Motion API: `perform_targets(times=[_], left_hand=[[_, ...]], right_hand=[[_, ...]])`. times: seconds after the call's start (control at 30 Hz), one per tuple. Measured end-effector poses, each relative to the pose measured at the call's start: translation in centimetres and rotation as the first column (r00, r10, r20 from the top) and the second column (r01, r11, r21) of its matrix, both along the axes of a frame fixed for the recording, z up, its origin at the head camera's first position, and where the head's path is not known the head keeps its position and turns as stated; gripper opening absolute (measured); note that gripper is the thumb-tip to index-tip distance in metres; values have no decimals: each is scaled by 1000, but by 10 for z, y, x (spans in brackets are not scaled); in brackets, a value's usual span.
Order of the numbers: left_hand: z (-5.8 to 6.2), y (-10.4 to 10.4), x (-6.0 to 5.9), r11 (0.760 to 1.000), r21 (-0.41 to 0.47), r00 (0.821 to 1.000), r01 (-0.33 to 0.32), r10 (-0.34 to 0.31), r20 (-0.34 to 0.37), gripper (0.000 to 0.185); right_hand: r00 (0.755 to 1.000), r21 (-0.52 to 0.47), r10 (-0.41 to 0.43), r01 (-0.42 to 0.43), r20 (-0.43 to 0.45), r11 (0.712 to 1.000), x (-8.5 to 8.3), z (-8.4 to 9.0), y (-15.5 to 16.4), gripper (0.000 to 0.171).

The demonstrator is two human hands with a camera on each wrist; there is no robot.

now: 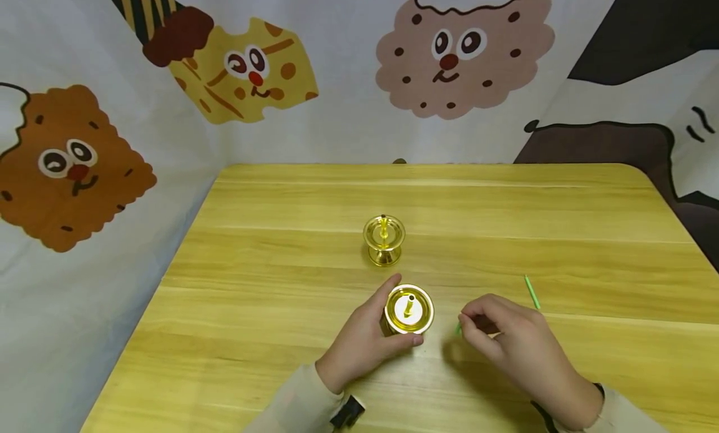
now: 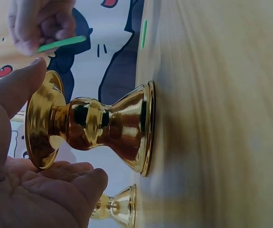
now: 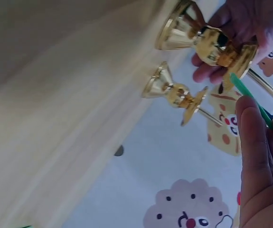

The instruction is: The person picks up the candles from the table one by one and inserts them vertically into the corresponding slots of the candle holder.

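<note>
Two gold candle holders stand on the wooden table. My left hand grips the near holder around its stem and rim, as the left wrist view shows on the holder. The far holder stands free behind it, also seen as the far holder. My right hand pinches a thin green stick just right of the near holder; its tip shows as the green stick. A second green stick lies on the table beyond my right hand.
A cloth backdrop printed with cartoon cookie faces surrounds the table on the left, back and right. The table's far edge meets the cloth.
</note>
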State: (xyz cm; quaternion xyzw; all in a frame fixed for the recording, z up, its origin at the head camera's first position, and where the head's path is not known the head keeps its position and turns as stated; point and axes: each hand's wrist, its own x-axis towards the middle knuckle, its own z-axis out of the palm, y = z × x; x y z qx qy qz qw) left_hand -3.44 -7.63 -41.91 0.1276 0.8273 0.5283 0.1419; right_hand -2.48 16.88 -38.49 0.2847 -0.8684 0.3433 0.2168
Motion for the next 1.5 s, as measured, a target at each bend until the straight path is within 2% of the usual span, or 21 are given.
perform_targets(times=[0.63, 0.9, 1.13, 1.37, 1.5], left_hand=[[1, 0, -1, 1000, 13, 1000, 14, -14, 5, 99], [3, 0, 0, 1000, 26, 1000, 13, -13, 20, 97], [3, -1, -1, 1000, 23, 1000, 16, -17, 14, 96], [2, -1, -1, 1000, 16, 1000, 16, -16, 8, 94], [2, -2, -1, 1000, 12, 1000, 16, -16, 6, 94]], right_hand=[[996, -67, 82, -79, 42, 995, -11, 33, -33, 14], [994, -96, 105, -109, -41, 989, -18, 44, -41, 15], [993, -100, 107, -111, -46, 989, -23, 53, -47, 11], [991, -90, 110, -117, -77, 989, -29, 51, -51, 7], [989, -95, 115, -124, -94, 988, -32, 49, -52, 12]])
